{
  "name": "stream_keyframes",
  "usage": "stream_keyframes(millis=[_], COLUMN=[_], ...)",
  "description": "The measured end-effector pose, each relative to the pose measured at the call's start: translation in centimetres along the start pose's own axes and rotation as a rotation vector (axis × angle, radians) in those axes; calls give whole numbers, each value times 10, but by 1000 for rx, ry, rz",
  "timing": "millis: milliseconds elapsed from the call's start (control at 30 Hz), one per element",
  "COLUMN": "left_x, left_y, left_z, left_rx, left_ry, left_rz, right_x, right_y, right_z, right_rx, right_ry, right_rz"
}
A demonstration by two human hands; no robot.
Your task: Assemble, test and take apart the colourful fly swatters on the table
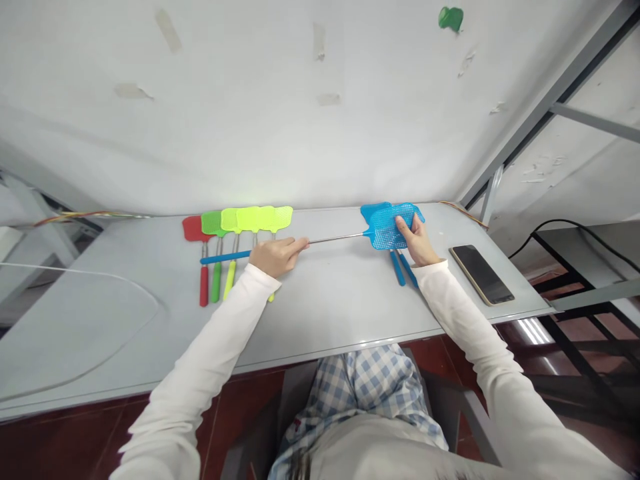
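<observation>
Between my two hands a blue fly swatter (387,228) with a thin metal shaft is held sideways above the table. My left hand (277,255) is closed around it where the blue handle meets the shaft. The fingers of my right hand (418,239) pinch the right edge of its mesh head. Beneath that head lie more blue fly swatters (397,268), partly hidden by it and by my right hand. Over on the left a red fly swatter (204,285), a green fly swatter (215,281) and several yellow fly swatters (257,219) lie overlapping in a row, their lower parts partly covered by my left hand and the held handle.
The grey table (320,320) backs onto a white wall (250,133). A smartphone (481,274) rests right of my right hand. A white cable (125,280) loops across the table's left side. Metal frame bars (540,113) rise at the right.
</observation>
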State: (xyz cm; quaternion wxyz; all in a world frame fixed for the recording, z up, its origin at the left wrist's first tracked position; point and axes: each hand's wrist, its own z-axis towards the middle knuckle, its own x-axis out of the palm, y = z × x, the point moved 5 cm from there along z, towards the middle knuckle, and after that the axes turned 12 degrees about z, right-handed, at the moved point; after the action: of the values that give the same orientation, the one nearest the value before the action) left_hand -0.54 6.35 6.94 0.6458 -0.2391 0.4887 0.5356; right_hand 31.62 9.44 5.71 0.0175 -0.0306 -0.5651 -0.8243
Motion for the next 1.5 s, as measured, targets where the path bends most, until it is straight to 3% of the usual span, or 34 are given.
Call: stream_keyframes(millis=[100,200,333,433,667,867,1067,1400,1500], left_x=[-2,-7,-14,-15,0,-6,-10,-18,-22], left_y=[-8,-22,-40,-44,-42,-36,-11,1,3], left_z=[4,7,7,2,-6,-9,-24,-29,-28], left_rx=[-4,31,87,129,220,236,232,206,182], left_ry=[31,9,-30,-29,31,74,101,202,207], left_rz=[5,14,-32,-82,-87,-46,-38,-26,26], right_x=[-4,17,72,85,67,41,-3,-29,-25], right_y=[15,40,45,37,36,46,45,39,41], right_z=[-2,-16,-36,-37,-23,-21,-13,-9,-11], right_rx=[-157,-407,-538,-526,-655,-734,-695,-585,-573], right_ry=[-34,-17,449,645,729,728,701,637,590], right_rz=[-286,-662,-1041,-1192,-1147,-1187,-1261,-1232,-1215])
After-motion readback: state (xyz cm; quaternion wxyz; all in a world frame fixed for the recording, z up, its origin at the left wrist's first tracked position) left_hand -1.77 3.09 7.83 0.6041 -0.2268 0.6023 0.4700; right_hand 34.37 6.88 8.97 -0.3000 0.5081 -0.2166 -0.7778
